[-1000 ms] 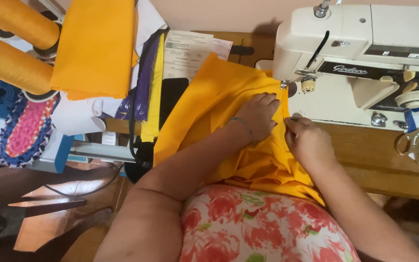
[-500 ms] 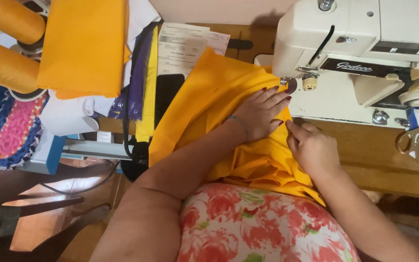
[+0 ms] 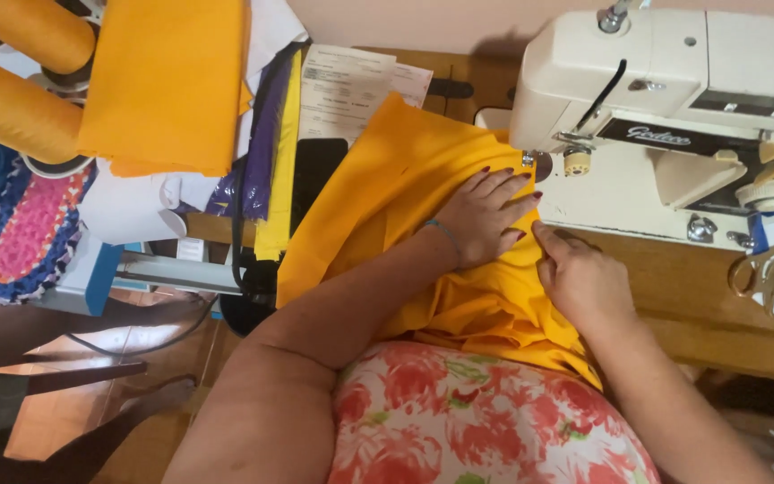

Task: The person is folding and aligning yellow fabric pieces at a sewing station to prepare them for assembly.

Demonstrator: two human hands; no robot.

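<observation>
left hand (image 3: 485,215), right hand (image 3: 584,278), flat on orange fabric (image 3: 387,188)

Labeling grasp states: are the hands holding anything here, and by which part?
No clear grasp. The left hand lies flat on the orange fabric near the sewing machine needle; the right hand presses its edge.

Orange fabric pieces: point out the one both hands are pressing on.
It is the orange cloth spread under the sewing machine, with left hand and right hand on it; the folded orange piece lies untouched.
</observation>
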